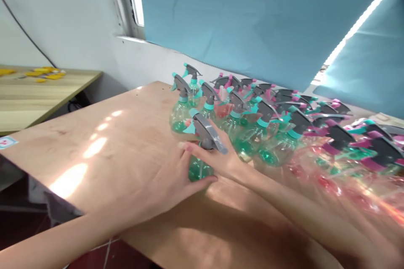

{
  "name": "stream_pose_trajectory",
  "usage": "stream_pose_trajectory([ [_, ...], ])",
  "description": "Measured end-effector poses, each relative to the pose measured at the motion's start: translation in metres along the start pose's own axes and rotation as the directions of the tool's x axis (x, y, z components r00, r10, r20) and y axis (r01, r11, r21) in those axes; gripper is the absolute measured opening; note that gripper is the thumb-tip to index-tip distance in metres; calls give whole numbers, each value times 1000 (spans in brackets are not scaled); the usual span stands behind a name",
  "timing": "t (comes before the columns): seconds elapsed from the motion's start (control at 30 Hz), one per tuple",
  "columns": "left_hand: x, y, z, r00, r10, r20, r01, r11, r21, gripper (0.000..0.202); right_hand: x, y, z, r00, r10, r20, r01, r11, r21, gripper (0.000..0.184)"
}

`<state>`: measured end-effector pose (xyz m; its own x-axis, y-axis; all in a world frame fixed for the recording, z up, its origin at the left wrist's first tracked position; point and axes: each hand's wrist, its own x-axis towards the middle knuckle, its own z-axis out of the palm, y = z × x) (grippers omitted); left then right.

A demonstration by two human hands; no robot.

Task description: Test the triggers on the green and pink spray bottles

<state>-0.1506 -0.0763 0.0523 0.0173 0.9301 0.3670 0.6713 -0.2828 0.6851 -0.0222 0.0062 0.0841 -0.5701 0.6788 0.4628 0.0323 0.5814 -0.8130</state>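
Between my two hands is a green spray bottle [199, 169] with a grey trigger head and a turquoise nozzle. My left hand [178, 172] wraps around the bottle's body, thumb across its near side. At the neck, just under the trigger head, my right hand [221, 151] closes around the collar. Right behind it stand more spray bottles [232, 126] with clear green bodies and turquoise collars. Whether the held bottle's base touches the table is hard to tell.
A wooden table [126, 151] carries the bottles, with several pink-trimmed spray bottles [334, 168] crowded at the right. Blue sheeting [227, 17] covers the window behind. Yellow pieces [47, 72] lie on another table [38, 92] at the far left.
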Motion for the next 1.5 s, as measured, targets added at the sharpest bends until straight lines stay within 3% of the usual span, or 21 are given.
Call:
stream_pose_trajectory([
  [0.1,1,-23,-22,998,51,-33,-47,993,106,54,25,-9,-5,958,-80,276,134,974,-184,57],
  [0.17,4,-38,-39,995,40,-95,-20,980,196,55,39,-16,-14,919,-45,392,180,932,-315,55],
  [0.33,22,-77,-80,976,-5,-217,90,918,385,60,72,-34,-27,982,-29,185,115,875,-471,32],
  [0.5,48,-110,-105,949,-54,-309,163,926,341,59,114,-33,-17,984,-175,13,132,687,-715,28],
  [0.63,70,-129,-107,946,-48,-321,155,936,315,60,140,-23,-3,986,-162,32,121,577,-807,40],
  [0.8,90,-142,-102,944,-35,-328,138,945,296,64,154,-12,11,995,-93,27,75,558,-827,49],
  [0.93,98,-140,-98,949,-33,-315,128,949,289,63,158,-6,19,995,-82,55,91,538,-838,44],
  [1.2,98,-136,-93,959,-45,-281,132,945,298,66,157,6,21,996,-64,69,93,538,-838,30],
  [1.37,91,-133,-94,958,-32,-284,127,939,321,79,154,-1,22,993,-70,99,122,553,-825,31],
  [1.5,77,-119,-99,940,-32,-339,155,926,344,79,148,-8,23,988,-81,131,153,577,-802,31],
])
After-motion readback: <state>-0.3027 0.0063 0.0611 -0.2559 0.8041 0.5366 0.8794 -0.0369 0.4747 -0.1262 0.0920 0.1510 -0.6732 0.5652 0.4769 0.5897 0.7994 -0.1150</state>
